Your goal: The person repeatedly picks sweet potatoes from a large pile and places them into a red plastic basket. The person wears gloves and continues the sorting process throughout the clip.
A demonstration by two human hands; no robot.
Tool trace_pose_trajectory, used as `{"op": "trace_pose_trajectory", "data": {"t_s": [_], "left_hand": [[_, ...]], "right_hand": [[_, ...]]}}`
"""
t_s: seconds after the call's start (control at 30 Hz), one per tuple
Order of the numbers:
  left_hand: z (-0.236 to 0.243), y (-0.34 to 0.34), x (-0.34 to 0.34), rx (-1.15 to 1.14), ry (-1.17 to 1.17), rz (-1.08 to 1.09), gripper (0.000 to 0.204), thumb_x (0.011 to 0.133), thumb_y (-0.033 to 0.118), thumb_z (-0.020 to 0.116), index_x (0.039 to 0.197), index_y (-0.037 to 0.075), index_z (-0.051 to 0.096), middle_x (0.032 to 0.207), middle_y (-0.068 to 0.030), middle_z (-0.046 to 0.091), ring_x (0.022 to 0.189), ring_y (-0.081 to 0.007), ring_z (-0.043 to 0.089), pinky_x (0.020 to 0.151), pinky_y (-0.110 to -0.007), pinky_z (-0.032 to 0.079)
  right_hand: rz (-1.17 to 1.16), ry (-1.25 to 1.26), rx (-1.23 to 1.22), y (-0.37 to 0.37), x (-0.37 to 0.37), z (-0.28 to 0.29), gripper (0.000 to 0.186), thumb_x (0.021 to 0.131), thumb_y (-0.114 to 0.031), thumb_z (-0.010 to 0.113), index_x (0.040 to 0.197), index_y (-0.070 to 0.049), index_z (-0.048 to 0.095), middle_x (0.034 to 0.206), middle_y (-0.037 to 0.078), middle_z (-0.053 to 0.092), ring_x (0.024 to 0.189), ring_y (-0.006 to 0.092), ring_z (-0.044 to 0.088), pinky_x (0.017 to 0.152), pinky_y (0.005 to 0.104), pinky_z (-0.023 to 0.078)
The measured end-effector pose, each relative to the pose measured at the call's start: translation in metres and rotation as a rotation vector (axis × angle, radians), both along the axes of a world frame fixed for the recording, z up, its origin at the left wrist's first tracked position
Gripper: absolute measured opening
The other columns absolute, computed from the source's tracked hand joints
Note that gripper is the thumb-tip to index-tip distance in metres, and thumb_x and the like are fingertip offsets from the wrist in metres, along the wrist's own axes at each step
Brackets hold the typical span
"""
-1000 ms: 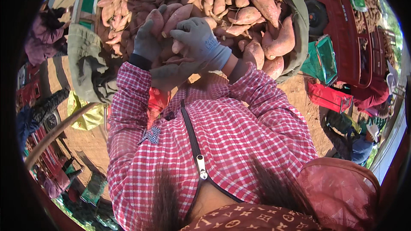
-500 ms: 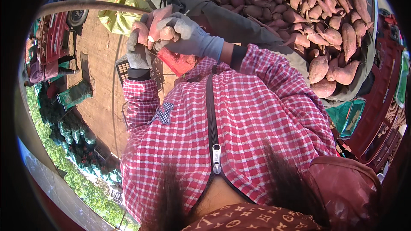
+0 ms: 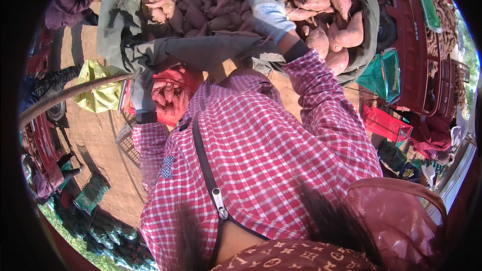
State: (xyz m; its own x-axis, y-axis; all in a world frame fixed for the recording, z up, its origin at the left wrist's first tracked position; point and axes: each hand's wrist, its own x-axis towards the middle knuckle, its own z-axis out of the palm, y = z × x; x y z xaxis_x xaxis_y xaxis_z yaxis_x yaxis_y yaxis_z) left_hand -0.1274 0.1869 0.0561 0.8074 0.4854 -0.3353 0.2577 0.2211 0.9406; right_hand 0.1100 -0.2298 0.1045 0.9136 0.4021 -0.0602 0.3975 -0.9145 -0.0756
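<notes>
A heap of reddish sweet potatoes (image 3: 221, 7) lies in a bed lined with dark green-grey cloth (image 3: 201, 49) ahead of me. My right hand (image 3: 269, 16), in a pale work glove, reaches onto the heap with its fingers stretched out over the sweet potatoes. Lower on the left, my gloved left hand (image 3: 143, 93) is beside the cloth's hanging edge, its fingers in shadow and hard to make out. Next to that hand is a red crate (image 3: 190, 81) with sweet potatoes in it.
A curved wooden pole (image 3: 70, 95) ends near my left hand, by a yellow-green sack (image 3: 95, 101). A black crate (image 3: 128, 143) stands on the ground below. Red carts (image 3: 416, 45) and a green crate (image 3: 386, 73) are at right. Another person (image 3: 70, 5) is at far left.
Both hands have parted, and the sweet potatoes they held together are no longer seen in them. My right hand has moved forward and right onto the heap; my left has dropped lower.
</notes>
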Motion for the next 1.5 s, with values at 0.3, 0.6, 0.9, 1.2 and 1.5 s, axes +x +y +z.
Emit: {"op": "trace_pose_trajectory", "data": {"t_s": [0.3, 0.6, 0.9, 1.2, 1.5], "left_hand": [[0.012, -0.206, 0.244, 0.585, -0.105, -1.043, 0.062, 0.093, 0.021, 0.073, 0.15, 0.004, 0.053, 0.141, -0.0132, 0.064, 0.131, -0.0253, 0.061, 0.112, -0.034, 0.046], [-0.068, -0.297, 0.353, 1.035, -0.1, -1.569, 0.065, 0.088, 0.039, 0.071, 0.147, 0.018, 0.057, 0.136, -0.0211, 0.067, 0.127, -0.0412, 0.063, 0.107, -0.049, 0.05], [-0.078, -0.248, 0.371, 0.474, 0.072, -1.415, 0.029, 0.091, 0.028, 0.076, 0.11, 0.006, 0.074, 0.101, -0.0073, 0.074, 0.097, -0.0209, 0.069, 0.088, -0.038, 0.055], [-0.022, -0.183, 0.309, -0.093, -0.107, -0.967, 0.036, 0.11, 0.023, 0.045, 0.123, 0.0, 0.069, 0.123, -0.0089, 0.069, 0.116, -0.0192, 0.063, 0.105, -0.035, 0.05], [0.038, -0.044, 0.155, -0.697, -0.179, -0.343, 0.039, 0.106, 0.038, 0.06, 0.126, 0.005, 0.058, 0.138, -0.0141, 0.061, 0.133, -0.0334, 0.057, 0.114, -0.053, 0.049]], "right_hand": [[0.148, 0.089, -0.36, -0.065, 0.007, -0.074, 0.053, 0.088, -0.036, 0.076, 0.138, -0.029, 0.063, 0.155, 0.018, 0.044, 0.144, 0.0488, 0.042, 0.106, 0.0803, 0.034], [0.04, 0.063, -0.059, -0.069, 0.05, -0.012, 0.042, 0.083, -0.025, 0.076, 0.124, -0.017, 0.07, 0.129, 0.015, 0.064, 0.118, 0.0414, 0.064, 0.096, 0.0551, 0.054], [-0.003, 0.269, -0.124, -0.086, 0.072, 0.064, 0.042, 0.086, -0.024, 0.074, 0.126, -0.016, 0.069, 0.125, 0.015, 0.07, 0.117, 0.0358, 0.068, 0.095, 0.0494, 0.056], [0.433, 0.262, -0.464, -0.037, 0.07, -0.086, 0.03, 0.094, -0.023, 0.064, 0.123, -0.022, 0.073, 0.122, 0.011, 0.066, 0.114, 0.0374, 0.066, 0.089, 0.0557, 0.056], [0.278, -0.049, 0.283, -0.054, 0.111, 0.013, 0.053, 0.088, -0.026, 0.082, 0.136, -0.015, 0.062, 0.124, 0.015, 0.072, 0.102, 0.0352, 0.074, 0.087, 0.0433, 0.06]]}}
